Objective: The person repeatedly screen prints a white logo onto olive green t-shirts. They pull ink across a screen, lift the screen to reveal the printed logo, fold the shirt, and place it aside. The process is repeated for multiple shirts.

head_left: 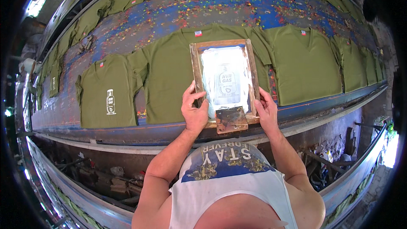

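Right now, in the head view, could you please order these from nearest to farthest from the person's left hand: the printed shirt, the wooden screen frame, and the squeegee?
1. Wooden screen frame: the left hand grips its left edge.
2. Squeegee: just to the right, at the frame's near end.
3. Printed shirt: off to the left on the long table, clearly apart.

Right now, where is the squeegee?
In the head view the squeegee lies at the near end of the wooden screen frame, between the left hand and the right hand, over the middle green shirt.
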Demonstrator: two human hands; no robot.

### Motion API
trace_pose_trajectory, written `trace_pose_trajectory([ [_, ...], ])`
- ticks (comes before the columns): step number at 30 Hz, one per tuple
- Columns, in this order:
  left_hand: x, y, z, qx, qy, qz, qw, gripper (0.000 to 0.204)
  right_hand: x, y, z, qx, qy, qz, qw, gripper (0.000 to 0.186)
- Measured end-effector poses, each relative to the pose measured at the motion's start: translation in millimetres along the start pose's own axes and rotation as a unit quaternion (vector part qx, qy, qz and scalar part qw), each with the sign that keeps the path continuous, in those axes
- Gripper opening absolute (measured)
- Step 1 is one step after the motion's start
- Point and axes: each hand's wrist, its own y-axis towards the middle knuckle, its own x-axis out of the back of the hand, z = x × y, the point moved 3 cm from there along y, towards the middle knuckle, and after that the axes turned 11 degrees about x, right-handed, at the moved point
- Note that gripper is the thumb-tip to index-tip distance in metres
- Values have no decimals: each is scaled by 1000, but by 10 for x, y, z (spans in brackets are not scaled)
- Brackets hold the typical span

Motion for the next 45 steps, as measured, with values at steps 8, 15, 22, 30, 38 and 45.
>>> trace_pose_trajectory([
  [8,6,7,49,17,-36,12,999,27,21,-58,57,1,-48,4,999,61],
  [15,68,-35,29,32,-37,11,999,23,12,-50,197,-35,-28,-1,999,60],
  [22,14,49,124,40,-86,24,995,21,-118,-110,1079,196,-290,114,930,50],
  [30,12,37,159,71,-84,30,993,20,-525,-80,1237,248,-339,253,872,48],
  [38,-18,71,152,52,-47,25,997,17,-526,262,1252,179,-301,296,889,38],
  [45,-13,51,73,41,-42,22,998,19,-515,-11,1278,178,-303,288,891,50],
])
